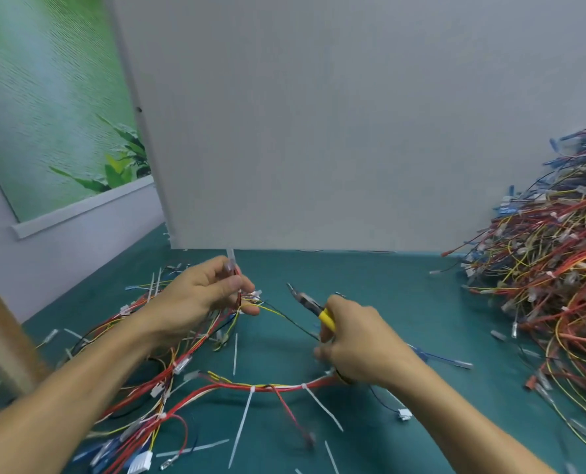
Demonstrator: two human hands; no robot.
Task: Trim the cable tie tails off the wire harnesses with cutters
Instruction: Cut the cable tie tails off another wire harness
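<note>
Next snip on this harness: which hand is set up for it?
Right. The right hand grips the yellow-handled cutters, tips aimed toward the harness that the left hand pinches and holds up.

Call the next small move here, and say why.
Probably swing the cutters in the right hand left to what looks like an uncut cable tie tail sticking up above the left hand. That hand pinches the wire harness and presents the tail, while the cutter tips point that way but sit well apart from it.
</note>
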